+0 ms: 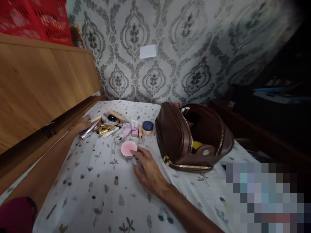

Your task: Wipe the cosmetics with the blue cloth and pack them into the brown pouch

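Near the middle of the printed sheet, in the head view, lies a shallow, round pink case with a shiny rim, just on the near side of a loose row of cosmetics. The right hand reaches to it from the near right, a fingertip resting on its right edge. The thumb stands apart from the fingers, so the grip is spread and nothing is pinched.

At the far left, the left hand is beside a pale slim item and a silvery tube; whether it pinches either, I cannot tell. Right of these come a pink-and-white tube and a blue-lidded jar. Farther right, a brown bag gapes open, with something yellow inside.

The case looks light and stiff, probably hard plastic, with a smooth face that could slide under a fingertip pressed flat. It may be brittle if dropped. Best to take it by the rim, thumb on the near side and fingers on the far side; the soft cloth should give a little for the nails to get under.
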A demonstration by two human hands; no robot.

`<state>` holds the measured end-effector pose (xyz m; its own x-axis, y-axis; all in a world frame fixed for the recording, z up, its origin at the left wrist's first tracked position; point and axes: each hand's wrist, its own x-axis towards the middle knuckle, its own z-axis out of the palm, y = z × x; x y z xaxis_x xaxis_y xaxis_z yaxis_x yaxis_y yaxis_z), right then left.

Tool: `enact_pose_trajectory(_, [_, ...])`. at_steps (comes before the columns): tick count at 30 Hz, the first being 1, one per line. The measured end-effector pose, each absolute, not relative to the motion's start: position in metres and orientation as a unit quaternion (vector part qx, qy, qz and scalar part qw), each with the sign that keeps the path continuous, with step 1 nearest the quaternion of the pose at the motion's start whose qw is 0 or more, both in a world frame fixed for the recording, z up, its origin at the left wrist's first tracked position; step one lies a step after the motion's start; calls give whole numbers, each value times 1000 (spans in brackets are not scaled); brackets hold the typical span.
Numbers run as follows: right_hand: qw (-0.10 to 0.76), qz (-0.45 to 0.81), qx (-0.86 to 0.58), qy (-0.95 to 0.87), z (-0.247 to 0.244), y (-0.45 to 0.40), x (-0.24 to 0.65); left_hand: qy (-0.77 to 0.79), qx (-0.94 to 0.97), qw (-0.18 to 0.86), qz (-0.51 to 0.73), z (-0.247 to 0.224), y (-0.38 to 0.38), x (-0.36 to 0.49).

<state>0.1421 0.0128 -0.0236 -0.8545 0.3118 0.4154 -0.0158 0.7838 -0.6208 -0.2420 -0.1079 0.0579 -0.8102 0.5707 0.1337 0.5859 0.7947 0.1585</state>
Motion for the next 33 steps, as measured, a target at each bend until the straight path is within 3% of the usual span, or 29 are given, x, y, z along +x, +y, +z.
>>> enact_pose_trajectory(5, [240,280,-78,-926,-29,11,141,-938,-270,180,-119,69,-113,-204])
enact_pose_trajectory(8, [279,323,-103,-898,-29,14,140,-903,-325,205,-191,81,-111,-173])
enact_pose_trajectory(11, [340,418,-135,-831,-20,17,141,-808,-495,100,-302,87,-105,-128])
enact_pose_trajectory(16, [361,632,-127,-674,-7,20,139,-697,-642,-104,-302,83,-91,-52])
enact_pose_trajectory(21, [345,782,-152,-496,1,22,140,-674,-546,-260,-424,64,-84,-18])
enact_pose_trajectory(25, [303,806,-145,-487,5,20,140,-662,-426,-348,-509,43,-85,-2])
enact_pose_trajectory(28, [281,803,-132,-508,3,15,139,-679,-443,-311,-496,36,-90,7])
enact_pose_trajectory(33, [267,809,-122,-509,0,10,139,-731,-568,-111,-360,43,-100,2])
